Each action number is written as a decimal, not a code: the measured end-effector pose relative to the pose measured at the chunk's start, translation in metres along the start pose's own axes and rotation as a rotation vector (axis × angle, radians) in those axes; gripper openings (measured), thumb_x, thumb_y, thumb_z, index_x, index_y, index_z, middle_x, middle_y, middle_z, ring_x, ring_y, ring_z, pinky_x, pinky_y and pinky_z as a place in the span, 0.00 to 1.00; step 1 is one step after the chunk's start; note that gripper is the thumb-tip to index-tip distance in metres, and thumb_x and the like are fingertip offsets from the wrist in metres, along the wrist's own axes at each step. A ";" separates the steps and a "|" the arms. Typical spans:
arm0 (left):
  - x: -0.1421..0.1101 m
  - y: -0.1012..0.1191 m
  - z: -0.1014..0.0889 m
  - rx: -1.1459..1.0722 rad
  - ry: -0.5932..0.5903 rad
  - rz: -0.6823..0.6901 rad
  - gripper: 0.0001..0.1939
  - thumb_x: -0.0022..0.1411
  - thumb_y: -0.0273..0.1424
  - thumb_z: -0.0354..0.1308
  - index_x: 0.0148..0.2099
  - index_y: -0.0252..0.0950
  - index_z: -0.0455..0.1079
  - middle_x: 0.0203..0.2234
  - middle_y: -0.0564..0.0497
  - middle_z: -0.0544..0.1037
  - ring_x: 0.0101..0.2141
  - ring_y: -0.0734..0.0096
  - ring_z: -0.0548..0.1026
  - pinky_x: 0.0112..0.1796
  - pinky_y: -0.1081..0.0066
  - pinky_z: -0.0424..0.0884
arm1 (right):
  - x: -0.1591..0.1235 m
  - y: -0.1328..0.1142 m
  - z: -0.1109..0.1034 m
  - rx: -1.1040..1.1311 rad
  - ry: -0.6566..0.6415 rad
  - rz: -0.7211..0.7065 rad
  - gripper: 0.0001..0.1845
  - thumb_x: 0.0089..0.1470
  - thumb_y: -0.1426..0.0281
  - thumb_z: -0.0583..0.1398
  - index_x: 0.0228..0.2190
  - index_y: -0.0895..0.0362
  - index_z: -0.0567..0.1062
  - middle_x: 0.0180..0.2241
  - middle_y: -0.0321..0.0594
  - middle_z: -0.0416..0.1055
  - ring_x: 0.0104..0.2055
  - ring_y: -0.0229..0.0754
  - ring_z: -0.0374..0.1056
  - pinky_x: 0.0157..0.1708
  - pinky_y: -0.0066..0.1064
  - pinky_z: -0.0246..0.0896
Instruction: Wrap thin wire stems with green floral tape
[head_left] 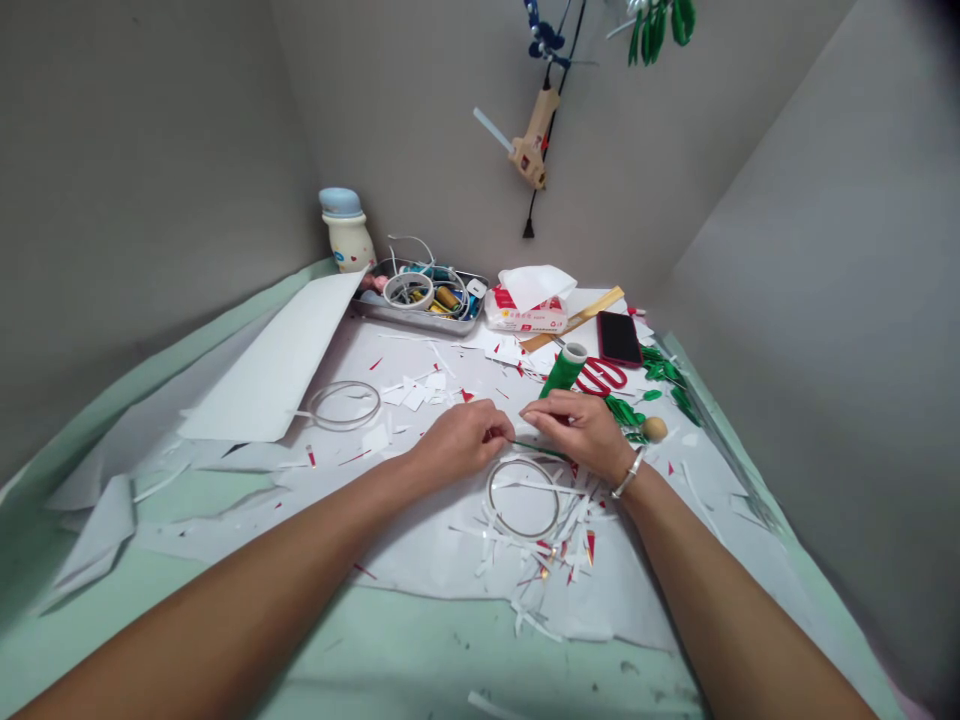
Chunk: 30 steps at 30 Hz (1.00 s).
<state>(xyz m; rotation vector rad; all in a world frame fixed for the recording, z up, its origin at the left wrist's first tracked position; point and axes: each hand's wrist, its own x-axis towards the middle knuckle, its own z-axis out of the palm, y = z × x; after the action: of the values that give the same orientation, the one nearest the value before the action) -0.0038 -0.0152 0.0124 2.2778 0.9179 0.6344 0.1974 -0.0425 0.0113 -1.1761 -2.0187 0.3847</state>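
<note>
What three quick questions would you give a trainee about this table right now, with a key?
1. Which thing runs between the left hand and the right hand? A) a thin green stick B) a shoelace C) a spoon
2. True or false: a metal bangle sits on the right wrist.
3. What round thing lies among the paper scraps just below the hands?

Key: 1 A; 2 true; 3 a wire hoop
</note>
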 end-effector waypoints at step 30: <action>0.000 0.001 -0.001 -0.374 -0.086 -0.065 0.06 0.54 0.28 0.56 0.33 0.35 0.74 0.28 0.52 0.76 0.30 0.74 0.71 0.33 0.74 0.66 | 0.000 0.012 -0.001 0.100 0.074 0.127 0.11 0.54 0.63 0.59 0.30 0.55 0.79 0.30 0.39 0.76 0.31 0.39 0.69 0.32 0.30 0.63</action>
<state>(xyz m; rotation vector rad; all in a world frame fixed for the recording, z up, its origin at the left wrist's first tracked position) -0.0039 -0.0151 0.0143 1.9197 0.7574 0.6167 0.2060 -0.0360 0.0051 -1.2416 -1.8451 0.4922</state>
